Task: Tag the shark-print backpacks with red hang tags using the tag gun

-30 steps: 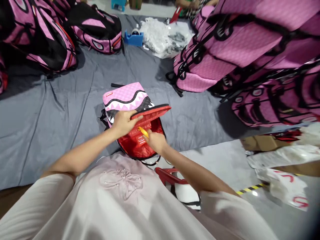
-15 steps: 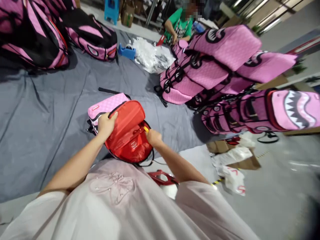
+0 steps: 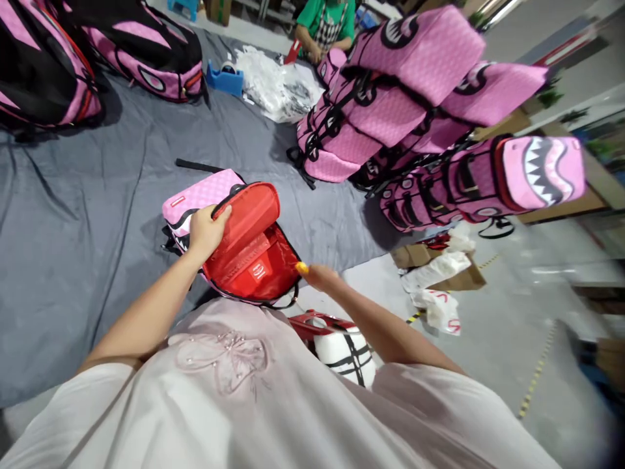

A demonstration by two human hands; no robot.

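Note:
A small pink backpack (image 3: 200, 195) with a shark-mouth print lies unzipped in front of me, its red lining (image 3: 244, 260) showing with a label inside. My left hand (image 3: 209, 231) is closed on the raised front flap (image 3: 256, 202), thumb on the lining side. At the right edge of the opening, my right hand (image 3: 321, 276) is closed around a small yellow object (image 3: 302, 268). Only its yellow end shows, so I cannot tell its kind. A dark strap (image 3: 198, 166) stretches out beyond the backpack.
Pink backpacks are stacked (image 3: 390, 98) at the right on the grey cloth (image 3: 131, 195); larger pink-and-black ones (image 3: 146, 52) lie at the left. Beyond are a blue tape dispenser (image 3: 225, 79), clear plastic (image 3: 276, 85) and a person in green (image 3: 325, 29). A red-framed, white-cushioned seat (image 3: 344, 352) stands below.
My right hand has drawn back from inside the backpack to its right edge, bringing the yellow object along. My left hand still holds the flap. The view has shifted slightly.

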